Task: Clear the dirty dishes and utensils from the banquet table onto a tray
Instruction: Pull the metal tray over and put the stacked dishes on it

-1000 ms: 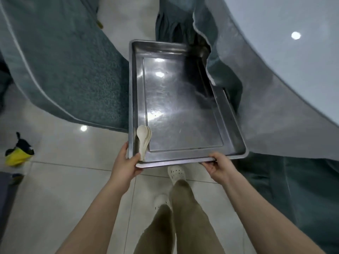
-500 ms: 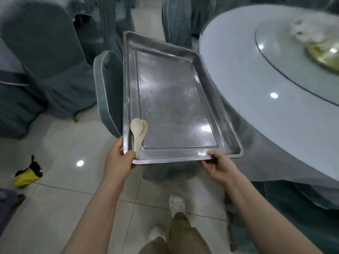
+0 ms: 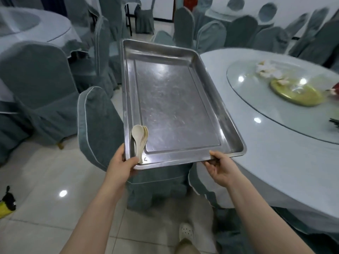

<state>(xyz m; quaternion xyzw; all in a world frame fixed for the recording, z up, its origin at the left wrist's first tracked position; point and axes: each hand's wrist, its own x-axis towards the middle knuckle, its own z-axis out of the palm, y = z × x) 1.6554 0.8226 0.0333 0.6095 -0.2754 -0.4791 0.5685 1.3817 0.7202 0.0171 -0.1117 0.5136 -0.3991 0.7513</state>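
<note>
I carry a rectangular steel tray [image 3: 176, 103] in front of me, level, above a covered chair. My left hand [image 3: 122, 165] grips its near left corner, the thumb pressing the handles of a stack of cream spoons [image 3: 140, 137] against the tray. My right hand [image 3: 221, 166] grips the near right rim. The round banquet table [image 3: 275, 143] lies to the right, with a glass turntable [image 3: 286, 114]. On the turntable sit a yellow-green plate [image 3: 295, 96] and crumpled white scraps [image 3: 266, 69], both blurred.
A grey-covered chair [image 3: 100, 125] stands directly under the tray. More covered chairs [image 3: 36, 85] and another round table [image 3: 31, 28] fill the left and far side. A yellow and black object [image 3: 7, 203] lies on the tiled floor at left.
The view has lifted from the floor and chair backs to the room. The tray has come up beside the banquet table, and both hands keep the same grip.
</note>
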